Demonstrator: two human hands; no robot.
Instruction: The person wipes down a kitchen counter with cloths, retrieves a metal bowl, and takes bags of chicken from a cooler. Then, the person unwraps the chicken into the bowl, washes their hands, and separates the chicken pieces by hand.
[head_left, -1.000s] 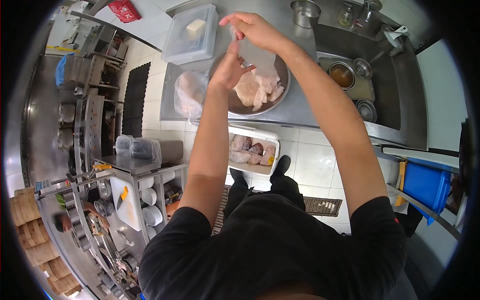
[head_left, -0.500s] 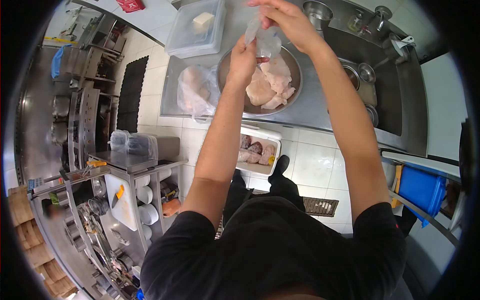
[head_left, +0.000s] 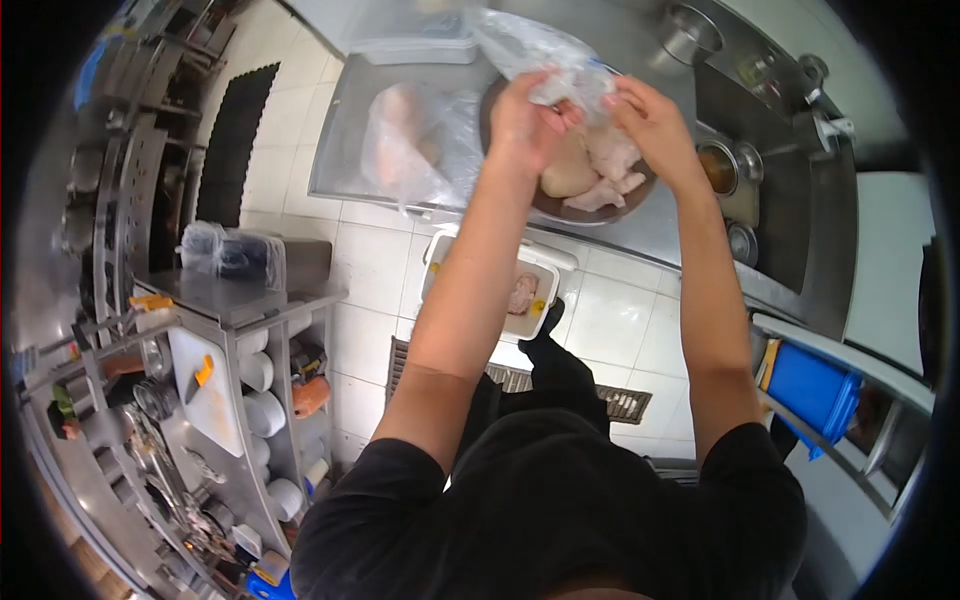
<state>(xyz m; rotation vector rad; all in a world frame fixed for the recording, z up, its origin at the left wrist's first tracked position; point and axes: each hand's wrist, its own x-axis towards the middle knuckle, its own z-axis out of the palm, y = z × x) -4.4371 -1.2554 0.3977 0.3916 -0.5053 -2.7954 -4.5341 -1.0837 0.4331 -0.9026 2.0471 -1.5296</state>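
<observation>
A clear plastic bag (head_left: 535,48) stretches between my two hands above a round metal bowl (head_left: 498,112). My left hand (head_left: 528,125) is closed on the bag's left side, fingers curled. On the other side, my right hand (head_left: 652,122) pinches the bag's edge between thumb and fingers. Pale raw chicken pieces (head_left: 572,172) lie in the bowl below; my hands and the bag hide its far part. Left of the bowl, another plastic bag (head_left: 408,150) with a pale pinkish piece inside rests on the steel counter (head_left: 345,110).
A clear lidded plastic container (head_left: 415,45) sits at the counter's back left. A metal pot (head_left: 688,38) stands near the sink (head_left: 790,215). On the floor, a white cooler box (head_left: 555,262) holds wrapped items. A shelf cart (head_left: 235,310) is at left, a blue bin (head_left: 812,392) at right.
My hands have come lower and closer to me, and the bag now spreads wider between them. The view has shifted, so the bowl appears further right. Fewer items show in the cooler box.
</observation>
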